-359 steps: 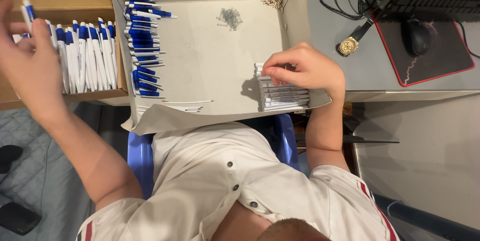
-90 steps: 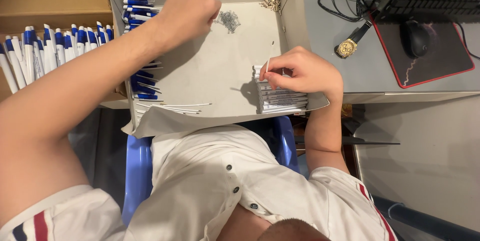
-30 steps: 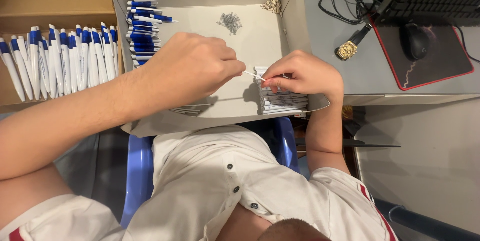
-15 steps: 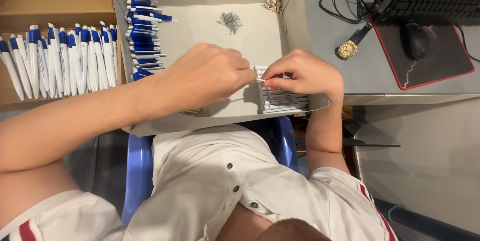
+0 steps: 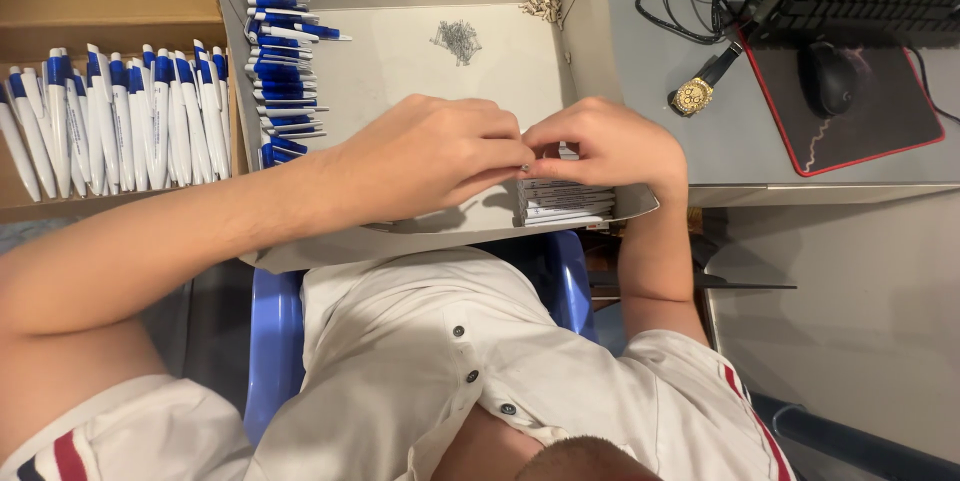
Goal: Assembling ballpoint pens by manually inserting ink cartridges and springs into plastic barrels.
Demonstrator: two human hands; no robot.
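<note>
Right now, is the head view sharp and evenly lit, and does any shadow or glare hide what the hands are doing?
Head view: sharp and evenly lit, no glare. The left hand and right hand meet over the stack of white parts; their soft shadow falls on the cardboard tray below, and the fingers themselves cover the small piece between them.

Blue-and-white pens (image 5: pixel 130 116), gold watch (image 5: pixel 692 96), red-edged black mouse mat (image 5: pixel 860 111).

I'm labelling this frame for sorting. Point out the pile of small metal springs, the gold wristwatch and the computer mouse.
pile of small metal springs (image 5: pixel 457 40), head view, middle of pile.
gold wristwatch (image 5: pixel 692 96), head view, on its dial.
computer mouse (image 5: pixel 830 78), head view, its back.
</note>
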